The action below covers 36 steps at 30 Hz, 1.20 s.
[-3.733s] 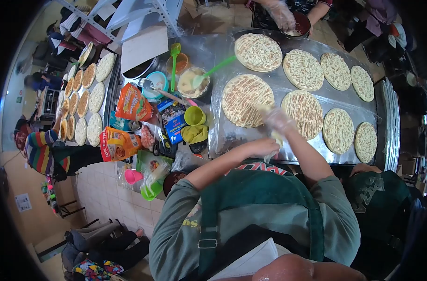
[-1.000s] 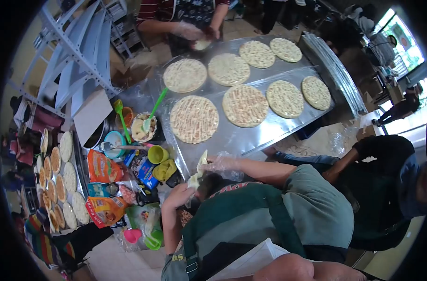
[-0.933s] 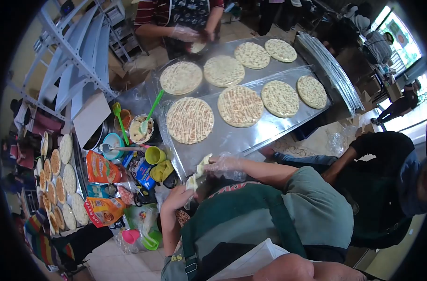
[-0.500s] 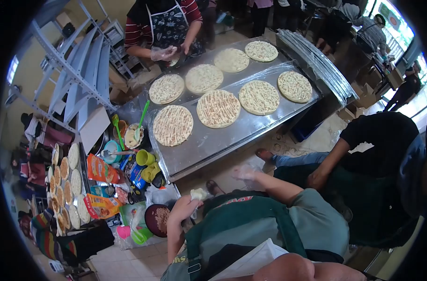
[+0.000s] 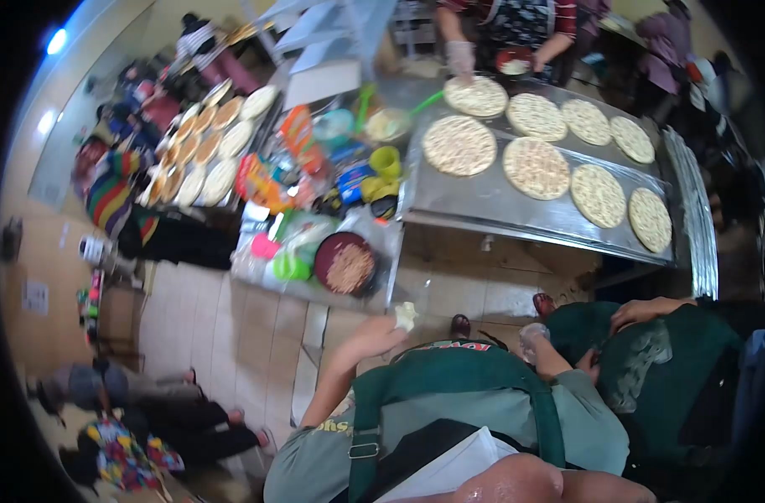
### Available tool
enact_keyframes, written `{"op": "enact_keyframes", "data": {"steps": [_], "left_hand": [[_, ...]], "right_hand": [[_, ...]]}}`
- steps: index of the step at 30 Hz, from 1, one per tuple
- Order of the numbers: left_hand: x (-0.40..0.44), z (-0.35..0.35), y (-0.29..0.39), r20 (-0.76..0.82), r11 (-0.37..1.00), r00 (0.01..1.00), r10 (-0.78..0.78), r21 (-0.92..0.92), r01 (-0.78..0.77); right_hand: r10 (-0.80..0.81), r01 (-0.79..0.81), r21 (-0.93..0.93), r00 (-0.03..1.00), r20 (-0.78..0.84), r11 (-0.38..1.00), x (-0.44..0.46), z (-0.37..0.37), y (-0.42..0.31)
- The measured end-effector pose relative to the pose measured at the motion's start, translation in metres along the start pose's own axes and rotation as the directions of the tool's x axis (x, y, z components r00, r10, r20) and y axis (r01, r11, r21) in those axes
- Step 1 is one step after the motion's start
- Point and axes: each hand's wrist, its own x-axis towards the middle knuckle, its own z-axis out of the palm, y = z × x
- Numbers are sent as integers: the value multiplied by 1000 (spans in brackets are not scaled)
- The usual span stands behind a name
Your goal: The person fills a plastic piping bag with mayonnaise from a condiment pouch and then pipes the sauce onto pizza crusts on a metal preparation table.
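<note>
My left hand (image 5: 381, 334) is closed around a crumpled pale piping bag (image 5: 406, 316), held low in front of my apron, over the tiled floor. At my right side, my right hand (image 5: 533, 337) wears a clear plastic glove; its fingers are too small and blurred to read. Beyond both hands, round pizzas with sauce lines and grated topping lie in two rows on the metal table (image 5: 483, 210). The nearest ones are a pizza at the left (image 5: 459, 145) and another beside it (image 5: 536, 168). A dark red bowl (image 5: 345, 263) of brown crumbly filling stands left of them.
Orange pouches (image 5: 261, 183), a green cup (image 5: 386, 162) and a pink cup (image 5: 265, 246) crowd the side table. Across the table a person's gloved hand (image 5: 460, 59) reaches to a pizza. Another person in a green apron (image 5: 650, 369) is close on my right. More pizzas (image 5: 206, 147) lie far left.
The view has swung left and the table now appears farther from my body. My right hand has come away from the pale bag, down to my side. The person across now reaches over a pizza.
</note>
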Motion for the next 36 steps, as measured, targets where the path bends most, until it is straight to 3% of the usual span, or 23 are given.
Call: {"op": "enact_keyframes", "data": {"steps": [1, 5, 7, 11, 12, 13, 14, 16, 18, 20, 21, 23, 24, 26, 27, 29, 30, 31, 32, 33, 34, 35, 36], "left_hand": [[-12, 1, -9, -58, 987, 991, 121, 117, -113], [-73, 20, -62, -126, 992, 992, -27, 121, 42], [-112, 34, -92, -216, 991, 967, -134, -4, 136], [-193, 55, -126, -336, 925, 878, -341, -286, 249], [-205, 64, -145, -400, 936, 849, -345, -217, 278], [-216, 72, -162, -461, 938, 817, -345, -149, 312], [-225, 78, -173, -473, 934, 806, -356, -166, 316], [-243, 87, -192, -497, 899, 751, -435, -284, 332], [-257, 96, -210, -507, 877, 726, -465, -376, 299], [-270, 99, -220, -518, 851, 702, -489, -460, 253], [-277, 101, -224, -498, 832, 720, -483, -518, 200], [-289, 101, -231, -483, 804, 734, -478, -577, 143], [-296, 99, -234, -501, 764, 709, -496, -640, 82], [-310, 95, -240, -514, 713, 683, -519, -701, 14], [-319, 91, -242, -506, 668, 656, -561, -744, -2], [-329, 87, -257, -488, 614, 627, -607, -789, -19], [-330, 89, -270, -511, 600, 574, -640, -799, -43], [-330, 91, -285, -531, 587, 519, -670, -807, -68], [-330, 92, -297, -527, 581, 516, -675, -811, -69], [-330, 93, -309, -465, 528, 492, -736, -849, -14], [-330, 95, -324, -402, 470, 461, -791, -882, 39], [-328, 103, -342, -399, 465, 455, -796, -885, 38], [-325, 115, -365, -373, 447, 412, -831, -889, 97]], "right_hand": [[3, -3, 13, 1000, 3, 1000, 6, -1, -4], [-7, 7, 34, 1000, 9, 999, 25, 14, -38], [-305, 248, -315, 941, -145, 916, 23, 40, -75], [-562, 545, 156, 821, 105, 824, -116, 38, -204], [-677, 676, 36, 735, 36, 736, -107, 69, -227], [-780, 707, 371, 619, 89, 603, -85, 112, -250], [-570, 453, 369, 751, 333, 812, -175, 87, -300], [-657, 758, -177, 638, 401, 628, -280, 65, -362], [-823, 956, -82, 286, 491, 283, -290, 115, -394], [-983, 980, -79, -184, 16, -184, -339, 123, -405], [-980, 977, -80, -195, 25, -197, -345, 131, -415], [-849, 867, 33, -495, 186, -498, -349, 141, -439], [-845, 864, 33, -499, 193, -503, -359, 133, -450], [-862, 961, -179, -95, 499, -210, -381, 111, -465], [-934, 985, -165, 7, 356, -55, -363, 122, -474], [-977, 918, -379, -32, 212, -113, -290, 142, -498], [-991, 958, -281, 81, 111, 47, -325, 88, -506], [-882, 891, -296, -414, -226, -343, -288, 84, -518], [-985, 991, 30, 136, -108, 134, -275, 61, -538], [-957, 972, -141, 147, -248, 186, -288, 27, -544], [-938, 956, -11, 285, -197, 293, -248, 13, -563], [-845, 965, -228, -14, -535, 128, -264, -6, -577], [-839, 960, -69, 202, -506, 273, -249, -26, -594]]}}
